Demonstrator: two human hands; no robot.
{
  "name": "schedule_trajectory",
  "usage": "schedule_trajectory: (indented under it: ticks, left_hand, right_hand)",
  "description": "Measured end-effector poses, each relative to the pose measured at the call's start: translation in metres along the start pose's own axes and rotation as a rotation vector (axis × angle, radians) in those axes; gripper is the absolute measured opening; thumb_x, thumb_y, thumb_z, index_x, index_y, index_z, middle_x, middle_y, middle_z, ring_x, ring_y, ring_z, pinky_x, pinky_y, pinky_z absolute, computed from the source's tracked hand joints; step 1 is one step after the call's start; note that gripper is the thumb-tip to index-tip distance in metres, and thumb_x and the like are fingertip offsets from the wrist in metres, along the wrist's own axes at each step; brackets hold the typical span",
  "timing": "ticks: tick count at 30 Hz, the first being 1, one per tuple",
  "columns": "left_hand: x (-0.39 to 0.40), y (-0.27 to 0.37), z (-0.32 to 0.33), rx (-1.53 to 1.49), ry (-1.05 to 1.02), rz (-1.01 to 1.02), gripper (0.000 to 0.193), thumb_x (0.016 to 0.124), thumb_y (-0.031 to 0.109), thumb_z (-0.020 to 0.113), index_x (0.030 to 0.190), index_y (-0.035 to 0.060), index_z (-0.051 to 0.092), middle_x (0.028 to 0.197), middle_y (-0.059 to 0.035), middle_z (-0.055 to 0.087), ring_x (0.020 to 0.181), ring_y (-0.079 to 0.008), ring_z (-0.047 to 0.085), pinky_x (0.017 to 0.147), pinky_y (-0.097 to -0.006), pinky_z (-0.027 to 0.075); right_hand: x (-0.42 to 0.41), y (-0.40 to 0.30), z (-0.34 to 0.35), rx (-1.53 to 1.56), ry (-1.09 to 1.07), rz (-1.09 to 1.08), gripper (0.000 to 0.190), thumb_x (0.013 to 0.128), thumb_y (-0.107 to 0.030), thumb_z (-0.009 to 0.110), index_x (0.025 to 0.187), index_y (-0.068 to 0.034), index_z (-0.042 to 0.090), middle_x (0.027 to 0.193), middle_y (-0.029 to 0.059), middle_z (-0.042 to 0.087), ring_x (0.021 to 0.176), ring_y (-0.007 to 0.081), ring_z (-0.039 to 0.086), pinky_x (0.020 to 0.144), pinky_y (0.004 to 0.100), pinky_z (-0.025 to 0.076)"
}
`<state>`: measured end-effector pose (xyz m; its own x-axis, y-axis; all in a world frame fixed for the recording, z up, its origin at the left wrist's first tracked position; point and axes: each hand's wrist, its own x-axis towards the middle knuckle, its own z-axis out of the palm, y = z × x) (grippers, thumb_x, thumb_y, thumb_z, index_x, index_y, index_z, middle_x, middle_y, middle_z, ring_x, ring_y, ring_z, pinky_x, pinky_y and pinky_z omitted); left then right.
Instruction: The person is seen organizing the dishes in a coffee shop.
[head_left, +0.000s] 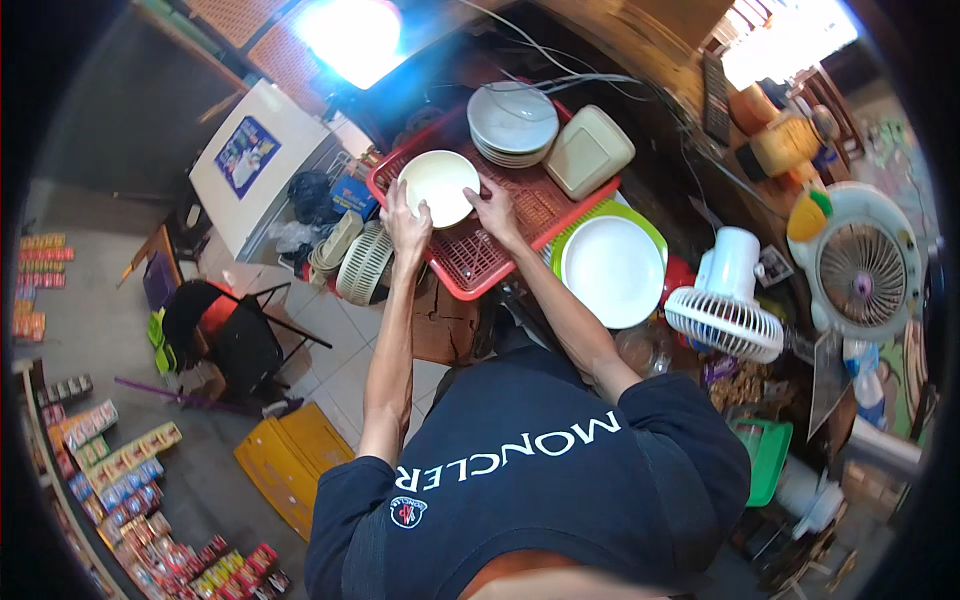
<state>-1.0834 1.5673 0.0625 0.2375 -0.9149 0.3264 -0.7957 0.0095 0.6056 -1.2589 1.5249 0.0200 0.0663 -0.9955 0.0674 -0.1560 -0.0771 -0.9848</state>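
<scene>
Both hands hold a cream-coloured bowl (439, 187) by its rim, over the left part of a red plastic basket (480, 259). My left hand (407, 221) grips the bowl's near left side, the thumb at the rim. On the right side, my right hand (493, 206) pinches the rim between thumb and fingers. A stack of white bowls (513, 120) stands at the basket's back, with a lidded cream plastic container (590, 152) to its right. White plates (613, 271) rest on a green tray (656, 225) to the right of the basket.
A white desk fan (724, 315) stands at the right, near a second round fan (862, 274). Loose cables (592, 77) run behind the basket. To the left are a slotted plastic basket (365, 264), a white appliance (259, 169) and a black folding chair (240, 337). A yellow box (292, 465) lies lower left.
</scene>
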Motion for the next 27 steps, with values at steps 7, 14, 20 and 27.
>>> schedule_trajectory:
  ticks: [7,14,20,27]
  left_hand:
    - [-0.010,0.000,-0.006,-0.169,0.075,0.055,0.045,0.084,0.017,0.063,0.122,-0.0045,0.054,0.139,-0.0248,0.042,0.130,-0.0365,0.038,0.110,-0.0464,0.026]
    - [-0.164,0.018,-0.047,-0.745,0.033,-0.034,0.045,0.093,0.007,0.052,0.133,-0.0064,0.037,0.131,-0.0215,0.045,0.119,-0.0300,0.049,0.101,-0.0399,0.043]
    - [-0.278,-0.011,-0.086,-0.773,-0.647,-0.189,0.019,0.098,0.009,0.048,0.109,-0.0035,0.058,0.109,-0.0130,0.062,0.093,-0.0201,0.063,0.085,-0.0308,0.051]
    - [-0.273,-0.008,-0.084,-0.782,-0.809,-0.082,0.022,0.100,0.013,0.046,0.104,-0.0030,0.060,0.100,-0.0112,0.066,0.089,-0.0172,0.064,0.079,-0.0286,0.051]
  right_hand:
    - [-0.051,-0.052,0.006,-0.268,0.286,0.063,0.068,0.081,-0.033,0.071,0.131,0.006,0.045,0.118,0.0265,0.056,0.104,0.0334,0.062,0.087,0.0405,0.051]
    - [-0.257,-0.093,-0.061,0.052,0.428,0.155,0.037,0.090,-0.025,0.065,0.115,0.001,0.059,0.099,0.0112,0.066,0.084,0.0154,0.066,0.071,0.0286,0.054]
    - [-0.426,-0.082,-0.200,-0.779,1.100,0.471,0.029,0.081,-0.021,0.069,0.099,0.000,0.062,0.097,0.0174,0.061,0.095,0.0314,0.059,0.085,0.0416,0.047]
    - [-0.522,-0.078,-0.313,-1.351,1.004,1.085,0.048,0.080,-0.037,0.069,0.117,-0.006,0.063,0.118,0.0191,0.061,0.110,0.0381,0.056,0.103,0.0588,0.028]
